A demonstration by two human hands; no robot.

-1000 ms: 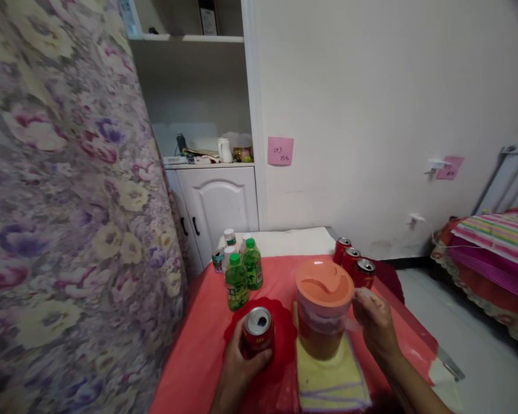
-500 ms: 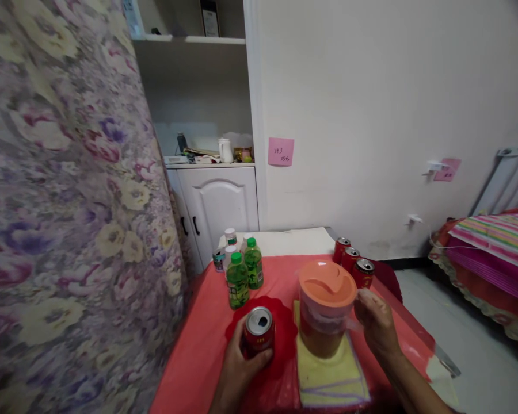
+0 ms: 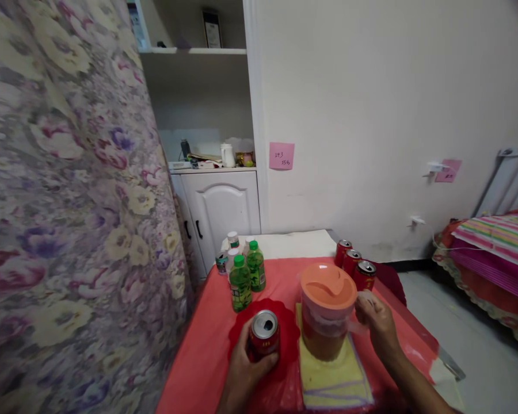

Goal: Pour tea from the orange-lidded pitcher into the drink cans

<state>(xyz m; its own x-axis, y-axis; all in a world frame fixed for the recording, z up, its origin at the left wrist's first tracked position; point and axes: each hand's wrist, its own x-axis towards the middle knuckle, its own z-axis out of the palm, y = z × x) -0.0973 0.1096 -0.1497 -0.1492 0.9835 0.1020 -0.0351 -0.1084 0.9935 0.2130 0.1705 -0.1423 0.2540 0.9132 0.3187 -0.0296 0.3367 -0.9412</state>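
Note:
My left hand (image 3: 245,368) grips an opened red drink can (image 3: 264,338) that stands on a dark red mat (image 3: 287,333) on the red-covered table (image 3: 207,356). My right hand (image 3: 379,326) is closed on the clear handle of a plastic pitcher (image 3: 326,322). The pitcher has an orange lid (image 3: 328,284) and brown liquid inside. It stands upright on a folded yellow cloth (image 3: 334,382), just right of the can.
Two green bottles (image 3: 247,275) and small white bottles (image 3: 232,241) stand at the table's far left. Three red cans (image 3: 353,262) line the far right edge. A flowered curtain (image 3: 69,218) hangs on the left, a white cabinet (image 3: 218,204) behind, a bed (image 3: 496,259) at right.
The view has shifted slightly down and right. Both hands keep the same hold on the can and the pitcher handle; neither object has visibly moved.

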